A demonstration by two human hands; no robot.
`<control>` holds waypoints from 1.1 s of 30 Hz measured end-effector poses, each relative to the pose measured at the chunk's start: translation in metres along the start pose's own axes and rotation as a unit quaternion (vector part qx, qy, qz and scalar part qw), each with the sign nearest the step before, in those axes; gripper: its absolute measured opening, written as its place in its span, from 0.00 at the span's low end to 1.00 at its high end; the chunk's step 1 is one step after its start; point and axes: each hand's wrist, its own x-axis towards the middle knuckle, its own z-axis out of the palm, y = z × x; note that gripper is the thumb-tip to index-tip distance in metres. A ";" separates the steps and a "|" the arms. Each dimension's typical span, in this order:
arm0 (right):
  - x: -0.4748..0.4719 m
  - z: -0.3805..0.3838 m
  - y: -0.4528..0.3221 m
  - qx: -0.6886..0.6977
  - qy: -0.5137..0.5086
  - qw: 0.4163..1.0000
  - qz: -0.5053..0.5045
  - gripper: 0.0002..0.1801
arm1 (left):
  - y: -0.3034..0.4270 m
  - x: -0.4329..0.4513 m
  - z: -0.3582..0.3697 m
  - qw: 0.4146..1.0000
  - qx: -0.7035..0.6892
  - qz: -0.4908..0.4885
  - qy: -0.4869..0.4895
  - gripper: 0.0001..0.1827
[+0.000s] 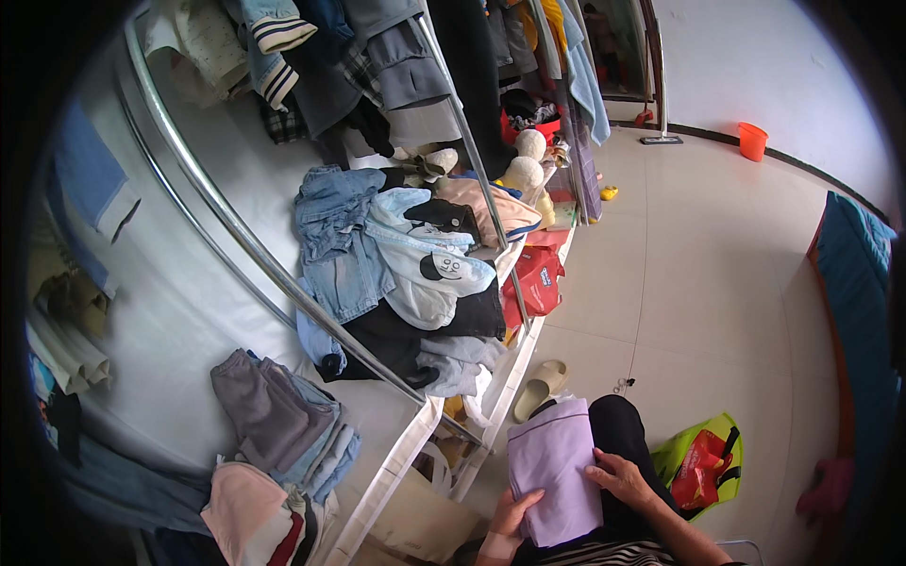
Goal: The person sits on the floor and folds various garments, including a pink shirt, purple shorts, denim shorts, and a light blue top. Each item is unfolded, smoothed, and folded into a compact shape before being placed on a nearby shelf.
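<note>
A folded lilac cloth garment (555, 470) rests over my lap, its top edge crossed by a darker seam line. My left hand (511, 515) holds its lower left side, the thumb lying on top and the fingers hidden beneath. On the opposite side, my right hand (619, 477) grips the edge with the thumb on the cloth. Black trousers (616, 424) cover my knees below the garment. To the left, a folded stack with grey trousers (272, 410) on top lies on the wardrobe shelf, next to a folded pink garment (244, 506).
A chrome wardrobe pole (233, 226) slants between me and a heap of denim clothes (343, 240). One beige slipper (541, 389) lies on the tiled floor. Right of my legs stands a lime-green bag (725, 453). Farther off are an orange bucket (752, 141) and a teal-covered bed (853, 283).
</note>
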 end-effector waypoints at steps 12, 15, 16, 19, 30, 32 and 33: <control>0.007 -0.010 -0.064 0.403 -0.170 0.886 0.156 0.25 | 0.037 -0.030 0.027 0.996 -0.080 -0.023 0.009 0.18; 0.026 -0.024 -0.113 0.312 -0.180 0.922 0.146 0.24 | -0.004 -0.019 -0.028 0.998 -0.005 0.040 -0.053 0.17; 0.039 -0.030 -0.133 0.235 -0.207 0.939 0.143 0.25 | -0.006 -0.021 -0.023 0.990 -0.138 0.029 -0.008 0.25; 0.087 -0.032 -0.189 0.105 -0.270 0.952 0.097 0.27 | 0.009 -0.027 -0.037 0.996 -0.070 -0.041 0.036 0.29; 0.355 -0.006 -0.352 0.084 -0.002 0.956 -0.280 0.22 | 0.106 -0.007 -0.077 0.939 0.087 0.274 0.189 0.14; 0.358 0.018 -0.307 -0.030 -0.054 0.941 -0.332 0.19 | 0.150 0.005 -0.096 0.902 0.084 0.389 0.168 0.14; 0.351 0.035 -0.279 -0.059 -0.091 0.936 -0.335 0.17 | 0.179 0.006 -0.100 0.912 -0.028 0.381 0.150 0.15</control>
